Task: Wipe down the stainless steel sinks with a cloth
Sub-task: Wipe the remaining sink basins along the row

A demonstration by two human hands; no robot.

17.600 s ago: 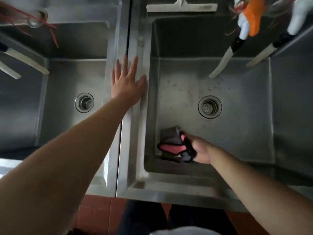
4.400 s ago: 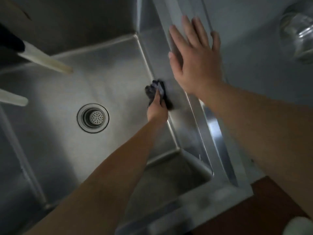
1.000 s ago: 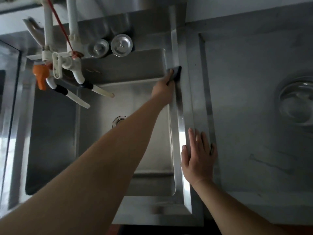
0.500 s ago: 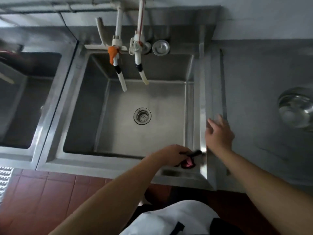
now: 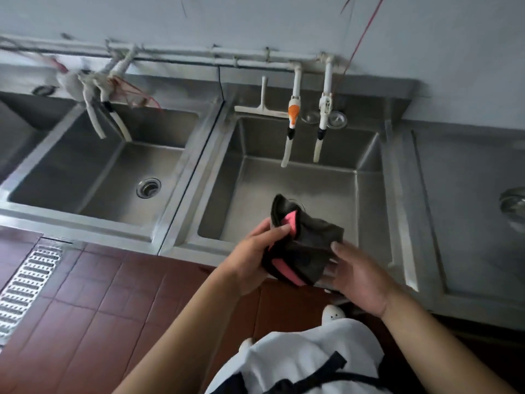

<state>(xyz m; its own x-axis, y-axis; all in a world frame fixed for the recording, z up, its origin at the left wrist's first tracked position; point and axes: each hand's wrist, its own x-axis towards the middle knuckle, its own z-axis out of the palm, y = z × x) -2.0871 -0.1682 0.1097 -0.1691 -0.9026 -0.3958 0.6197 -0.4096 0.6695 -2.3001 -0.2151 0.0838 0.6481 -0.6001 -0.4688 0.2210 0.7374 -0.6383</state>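
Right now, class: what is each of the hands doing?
Left hand: pinching the crumpled dark grey cloth with pink trim.
Right hand: fingers under the cloth, supporting it; grip unclear.
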